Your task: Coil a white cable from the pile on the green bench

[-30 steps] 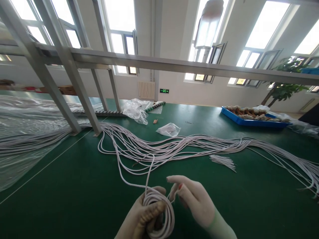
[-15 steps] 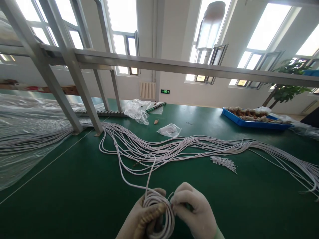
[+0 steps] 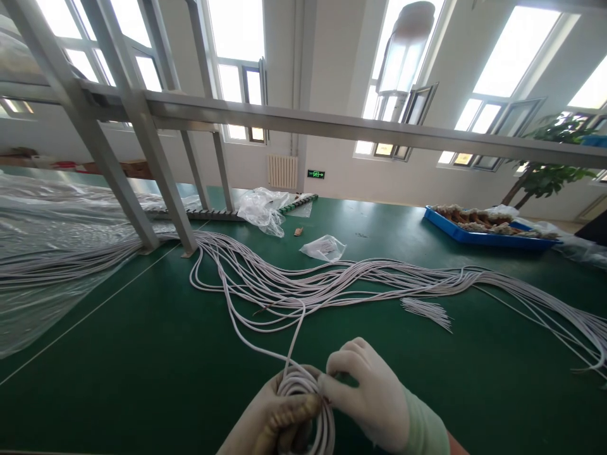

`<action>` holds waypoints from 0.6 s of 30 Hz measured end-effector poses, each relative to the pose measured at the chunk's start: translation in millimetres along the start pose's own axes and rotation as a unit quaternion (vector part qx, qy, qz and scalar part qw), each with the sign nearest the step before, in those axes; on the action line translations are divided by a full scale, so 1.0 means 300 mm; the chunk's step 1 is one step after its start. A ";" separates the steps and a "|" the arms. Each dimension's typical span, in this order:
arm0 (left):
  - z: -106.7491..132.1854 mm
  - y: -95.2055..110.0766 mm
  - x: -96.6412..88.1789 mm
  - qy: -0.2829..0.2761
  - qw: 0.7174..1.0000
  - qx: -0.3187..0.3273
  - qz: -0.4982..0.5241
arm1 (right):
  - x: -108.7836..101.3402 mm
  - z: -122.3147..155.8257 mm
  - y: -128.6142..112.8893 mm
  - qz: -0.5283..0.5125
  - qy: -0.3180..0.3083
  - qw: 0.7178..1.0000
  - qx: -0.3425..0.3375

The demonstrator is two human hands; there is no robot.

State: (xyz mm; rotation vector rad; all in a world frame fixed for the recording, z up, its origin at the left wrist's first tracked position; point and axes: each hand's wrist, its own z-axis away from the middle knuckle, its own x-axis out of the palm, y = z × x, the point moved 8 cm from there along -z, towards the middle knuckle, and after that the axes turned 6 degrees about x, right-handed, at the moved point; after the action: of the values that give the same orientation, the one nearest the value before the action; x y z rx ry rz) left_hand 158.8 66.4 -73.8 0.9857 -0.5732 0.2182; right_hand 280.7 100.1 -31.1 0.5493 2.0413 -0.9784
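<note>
Coiled white wire [image 3: 308, 404] sits at the bottom centre of the frame, gripped by the gloved left hand [image 3: 272, 420] with fingers curled around the loops. The gloved right hand [image 3: 372, 395] pinches the coil's top. Loose wires [image 3: 332, 284] spread across the green table [image 3: 118, 366].

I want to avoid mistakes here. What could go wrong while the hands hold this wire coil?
The strand rising from the coil runs into the loose wires and may snag or drag them. The left hand grips many loops; one could slip free while the right hand pinches beside them.
</note>
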 end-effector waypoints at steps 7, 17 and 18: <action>-0.008 -0.002 0.008 0.007 1.000 -0.014 0.017 | 0.027 0.038 -0.083 0.131 -0.025 0.966 -0.220; -0.033 0.039 0.002 0.073 0.952 0.101 -0.281 | 0.157 0.090 0.138 -0.202 -0.138 0.926 0.288; -0.035 0.049 0.008 0.070 0.936 0.129 -0.319 | 0.192 0.107 0.155 -0.256 -0.157 0.894 0.331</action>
State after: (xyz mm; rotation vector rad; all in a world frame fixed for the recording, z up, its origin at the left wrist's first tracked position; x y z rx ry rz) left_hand 158.3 83.1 -66.2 1.3499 -0.0711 -0.2229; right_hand 292.2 105.4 -110.8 0.1526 1.5480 -1.9745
